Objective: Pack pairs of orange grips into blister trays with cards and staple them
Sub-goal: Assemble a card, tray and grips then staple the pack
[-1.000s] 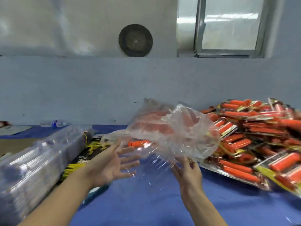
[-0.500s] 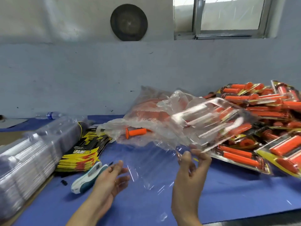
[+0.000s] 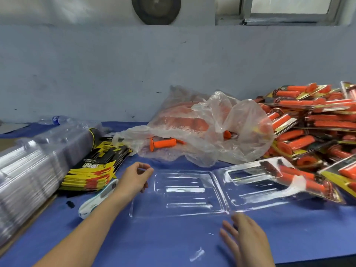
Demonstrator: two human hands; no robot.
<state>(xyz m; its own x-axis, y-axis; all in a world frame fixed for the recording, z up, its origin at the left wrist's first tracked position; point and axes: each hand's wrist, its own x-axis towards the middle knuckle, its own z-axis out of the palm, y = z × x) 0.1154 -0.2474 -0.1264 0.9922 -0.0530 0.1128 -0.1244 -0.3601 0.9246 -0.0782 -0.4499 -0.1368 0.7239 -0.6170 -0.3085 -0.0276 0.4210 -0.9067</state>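
The left grip [image 3: 135, 179] curls beside the opened blister tray [image 3: 185, 191], hold unclear; right grip [image 3: 247, 240] flat-fingered, empty.

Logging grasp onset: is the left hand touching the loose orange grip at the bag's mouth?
Apart. Head view: blue table cover and clear bag plastic show between the left hand and the orange grip.

The bench [image 3: 173, 237] is covered in plain blue. The open blister tray [image 3: 185, 191] is seen clear and colourless, streaked with white glare. One loose grip [image 3: 162, 143] is noted bright orange inside a milky translucent bag [image 3: 212, 132]. The cards [image 3: 92, 170] are printed yellow and black with red flashes. The stapler [image 3: 96, 201] is marked white with teal. The packed pile [image 3: 312, 122] is dominated by orange on yellow-edged backing. The wall [image 3: 115, 74] is painted dull grey-blue.
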